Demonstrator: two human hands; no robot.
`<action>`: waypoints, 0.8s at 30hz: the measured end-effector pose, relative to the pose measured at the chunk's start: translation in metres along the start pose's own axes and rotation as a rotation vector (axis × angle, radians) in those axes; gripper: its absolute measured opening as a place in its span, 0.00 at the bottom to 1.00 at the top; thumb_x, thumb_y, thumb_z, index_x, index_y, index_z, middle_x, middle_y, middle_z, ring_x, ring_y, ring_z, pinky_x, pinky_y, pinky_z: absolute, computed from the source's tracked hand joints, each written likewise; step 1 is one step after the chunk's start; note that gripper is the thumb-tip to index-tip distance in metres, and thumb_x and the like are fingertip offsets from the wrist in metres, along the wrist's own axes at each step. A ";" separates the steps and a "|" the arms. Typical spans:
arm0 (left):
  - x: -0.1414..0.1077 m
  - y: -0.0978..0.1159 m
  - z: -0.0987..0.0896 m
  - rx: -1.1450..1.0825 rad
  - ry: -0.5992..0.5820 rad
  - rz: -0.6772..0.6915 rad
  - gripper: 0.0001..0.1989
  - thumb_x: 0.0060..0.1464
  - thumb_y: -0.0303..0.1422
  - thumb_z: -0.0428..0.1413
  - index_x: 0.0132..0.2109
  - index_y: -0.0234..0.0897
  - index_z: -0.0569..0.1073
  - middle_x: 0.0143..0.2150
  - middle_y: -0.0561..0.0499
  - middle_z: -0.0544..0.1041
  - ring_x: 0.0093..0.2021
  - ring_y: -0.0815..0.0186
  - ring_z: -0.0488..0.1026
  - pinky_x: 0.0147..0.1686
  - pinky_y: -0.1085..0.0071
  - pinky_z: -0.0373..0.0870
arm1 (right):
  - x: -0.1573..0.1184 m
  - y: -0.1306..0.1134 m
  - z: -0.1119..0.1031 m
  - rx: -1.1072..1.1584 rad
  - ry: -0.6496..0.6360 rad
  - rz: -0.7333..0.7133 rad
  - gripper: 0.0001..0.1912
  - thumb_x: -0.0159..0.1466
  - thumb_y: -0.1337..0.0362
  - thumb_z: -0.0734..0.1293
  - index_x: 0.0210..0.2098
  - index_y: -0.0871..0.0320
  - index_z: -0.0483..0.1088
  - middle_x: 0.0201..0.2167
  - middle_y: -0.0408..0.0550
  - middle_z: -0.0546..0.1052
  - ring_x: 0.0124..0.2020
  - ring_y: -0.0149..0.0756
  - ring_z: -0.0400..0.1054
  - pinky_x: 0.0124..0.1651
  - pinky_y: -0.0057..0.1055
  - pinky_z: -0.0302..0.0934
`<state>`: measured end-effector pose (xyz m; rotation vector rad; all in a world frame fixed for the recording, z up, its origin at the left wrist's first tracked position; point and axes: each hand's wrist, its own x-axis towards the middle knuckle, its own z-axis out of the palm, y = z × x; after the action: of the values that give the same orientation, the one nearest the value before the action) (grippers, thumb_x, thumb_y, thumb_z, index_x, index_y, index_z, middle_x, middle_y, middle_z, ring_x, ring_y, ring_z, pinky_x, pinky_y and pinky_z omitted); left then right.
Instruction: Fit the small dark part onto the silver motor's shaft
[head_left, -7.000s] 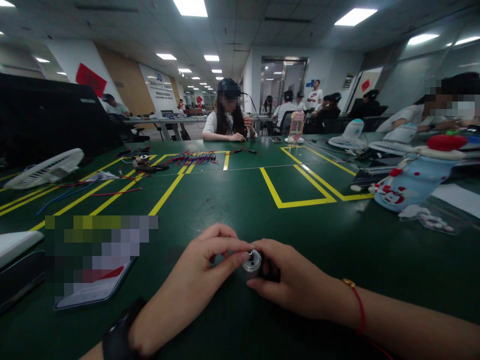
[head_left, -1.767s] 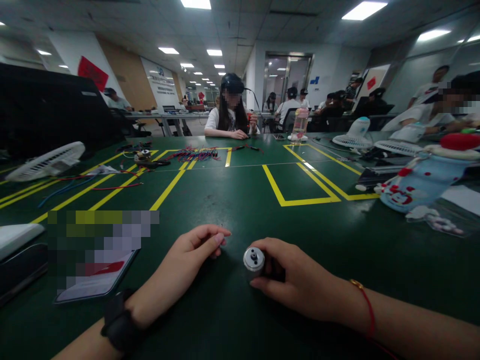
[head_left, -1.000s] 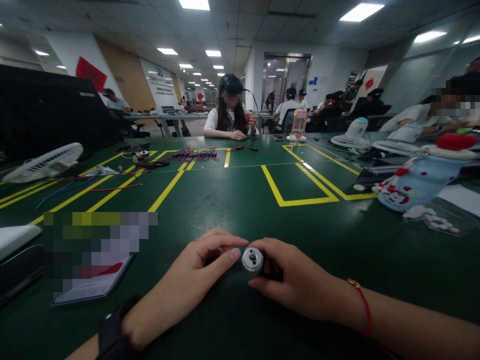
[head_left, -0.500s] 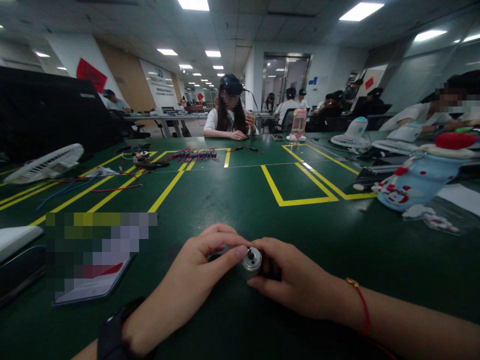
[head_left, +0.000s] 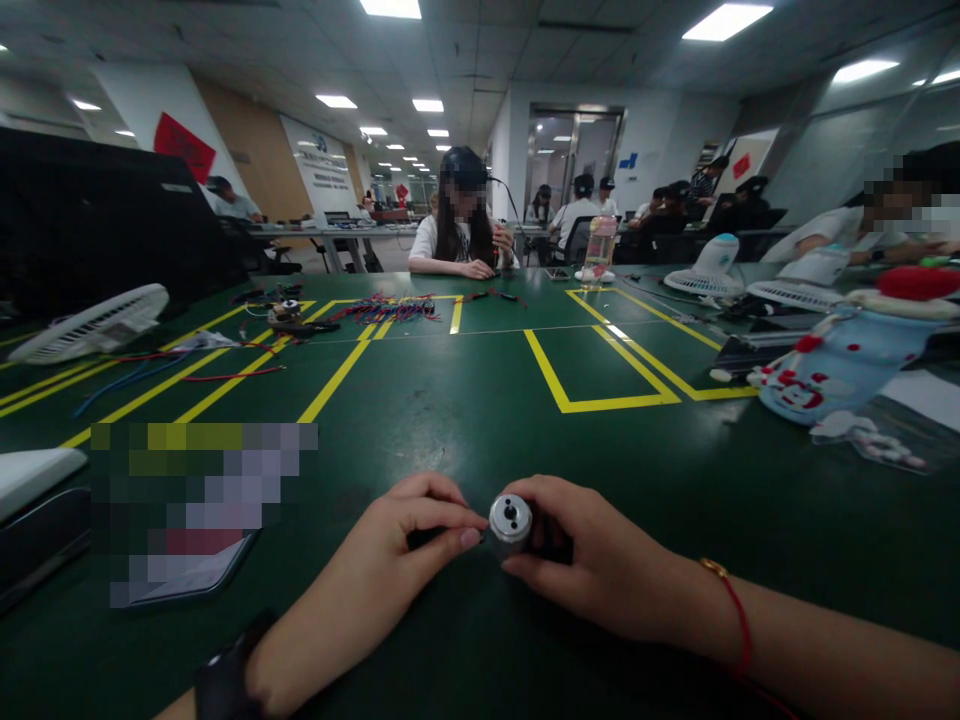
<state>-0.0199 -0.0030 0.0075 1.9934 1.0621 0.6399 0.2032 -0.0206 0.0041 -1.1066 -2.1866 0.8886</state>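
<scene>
My right hand [head_left: 577,555] is wrapped around the side of a small silver cylinder that looks like an electric motor [head_left: 510,522]. Its round end face tilts up toward me, with a dark centre and two small holes. Just left of it, my left hand [head_left: 416,535] has thumb and forefinger pinched together. A tiny dark piece [head_left: 482,537] shows at those fingertips, too small to name. The left fingertips are close beside the motor, and the motor's lower part is hidden by the right fingers.
On the green table [head_left: 420,420] lie a bundle of red and blue wires [head_left: 394,308] and yellow tape lines. A phone-like slab [head_left: 202,570] is at the left. A blue cup [head_left: 832,360] and white fans [head_left: 705,275] stand at the right. Another person [head_left: 461,220] sits opposite.
My left fingertips have moved off the motor's end face, down and slightly left, with the tiny dark piece. The end face now shows uncovered. The right hand still holds the motor.
</scene>
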 end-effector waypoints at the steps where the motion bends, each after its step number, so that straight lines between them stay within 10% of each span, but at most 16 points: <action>1: 0.000 -0.001 0.001 0.015 -0.004 0.005 0.08 0.58 0.32 0.55 0.38 0.45 0.80 0.42 0.51 0.73 0.44 0.62 0.70 0.46 0.67 0.66 | 0.000 0.000 0.000 0.001 -0.002 0.002 0.16 0.58 0.67 0.69 0.46 0.56 0.66 0.37 0.45 0.71 0.33 0.32 0.65 0.34 0.29 0.60; 12: 0.002 -0.008 -0.002 0.084 -0.055 0.017 0.10 0.58 0.32 0.55 0.43 0.49 0.79 0.44 0.53 0.73 0.45 0.63 0.70 0.46 0.68 0.66 | 0.001 0.001 0.001 0.003 -0.003 0.014 0.17 0.58 0.67 0.69 0.46 0.55 0.66 0.37 0.43 0.71 0.33 0.32 0.65 0.34 0.29 0.60; 24: 0.006 -0.020 -0.014 -0.263 0.233 -0.217 0.11 0.62 0.37 0.50 0.48 0.44 0.73 0.37 0.53 0.77 0.41 0.63 0.73 0.43 0.68 0.65 | 0.000 -0.001 -0.002 -0.013 -0.013 0.019 0.17 0.58 0.67 0.69 0.47 0.55 0.66 0.38 0.43 0.71 0.33 0.32 0.64 0.35 0.29 0.61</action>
<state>-0.0358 0.0142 -0.0002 1.5801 1.2423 0.8602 0.2043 -0.0206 0.0056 -1.1317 -2.1989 0.8939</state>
